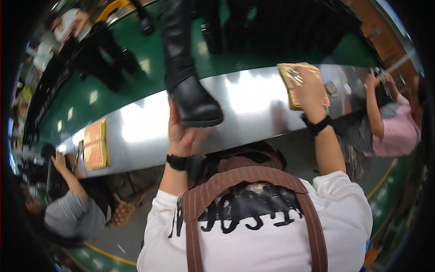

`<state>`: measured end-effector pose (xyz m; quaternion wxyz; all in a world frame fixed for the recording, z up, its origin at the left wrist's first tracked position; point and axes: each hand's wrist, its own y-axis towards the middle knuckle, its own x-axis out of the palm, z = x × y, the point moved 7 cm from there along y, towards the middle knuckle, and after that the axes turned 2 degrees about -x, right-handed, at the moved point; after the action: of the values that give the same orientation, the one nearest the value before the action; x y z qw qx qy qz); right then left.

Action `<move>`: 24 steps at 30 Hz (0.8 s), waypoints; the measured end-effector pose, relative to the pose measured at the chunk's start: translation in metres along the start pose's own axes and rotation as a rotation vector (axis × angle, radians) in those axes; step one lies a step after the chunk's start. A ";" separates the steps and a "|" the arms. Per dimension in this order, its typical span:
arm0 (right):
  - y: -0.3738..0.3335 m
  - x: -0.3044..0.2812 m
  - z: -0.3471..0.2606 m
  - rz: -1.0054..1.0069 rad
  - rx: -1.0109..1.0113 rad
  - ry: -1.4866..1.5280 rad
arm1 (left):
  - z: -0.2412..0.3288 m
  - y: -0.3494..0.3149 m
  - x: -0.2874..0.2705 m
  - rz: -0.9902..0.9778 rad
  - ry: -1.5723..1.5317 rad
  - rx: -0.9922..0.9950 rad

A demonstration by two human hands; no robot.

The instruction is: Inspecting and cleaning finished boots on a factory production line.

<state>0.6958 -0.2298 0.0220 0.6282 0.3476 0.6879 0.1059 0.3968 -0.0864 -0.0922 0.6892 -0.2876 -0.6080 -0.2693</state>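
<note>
A tall black boot (192, 97) stands before me with its rounded toe toward me, a strap around its ankle and its shaft running up past the top edge. My left hand (180, 133) grips it from below at the sole, the fingers partly hidden behind the boot. On the right, my right hand (310, 90) lies over a yellow and red patterned cloth pad (292, 100) on the metal ledge. Motion smears its fingers. By its fingertips is a small shiny object (295, 76), too blurred to name.
Several black boots (97, 54) stand on the green conveyor belt (149, 86) beyond the metal ledge (140, 122). Another patterned pad (95, 145) lies at left. Co-workers sit on both sides, one in a grey top (68, 215), one in pink (398, 136). A small piece (331, 88) lies right of my hand.
</note>
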 end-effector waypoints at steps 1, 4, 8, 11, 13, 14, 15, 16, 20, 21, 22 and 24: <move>0.005 0.007 0.025 -0.068 0.028 -0.171 | 0.000 -0.001 0.001 0.021 0.028 0.019; -0.009 0.040 0.083 -0.392 0.174 -0.149 | -0.010 -0.004 0.018 -0.064 0.084 -0.028; -0.020 0.057 0.113 -0.400 0.300 0.089 | -0.009 -0.015 0.043 -0.052 0.313 0.088; -0.013 0.041 0.103 -0.266 0.239 -0.010 | 0.002 -0.025 0.063 0.001 0.550 0.289; -0.004 0.009 0.070 -0.016 0.041 -0.271 | 0.004 -0.030 0.070 0.045 0.591 0.306; 0.001 -0.003 0.051 0.034 -0.025 -0.256 | 0.004 -0.032 0.072 0.083 0.636 0.314; 0.008 -0.020 0.030 0.137 -0.110 -0.013 | 0.000 -0.033 0.075 0.078 0.634 0.301; 0.013 -0.036 0.011 0.233 -0.159 0.231 | 0.001 -0.036 0.078 0.083 0.664 0.366; 0.015 -0.036 -0.076 -0.181 -0.089 1.017 | -0.001 -0.040 0.083 0.147 0.811 0.491; 0.011 -0.034 -0.093 -0.297 -0.020 0.988 | -0.004 -0.041 0.083 0.138 0.809 0.487; 0.014 -0.032 -0.113 -0.350 -0.083 0.927 | -0.005 -0.043 0.085 0.129 0.830 0.509; 0.014 -0.030 -0.144 -0.357 -0.176 0.783 | -0.006 -0.046 0.086 0.127 0.844 0.528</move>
<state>0.5651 -0.1954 0.0808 0.3560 0.1022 0.9117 0.1778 0.3778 -0.1241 -0.0040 0.9394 -0.0057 -0.3049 -0.1565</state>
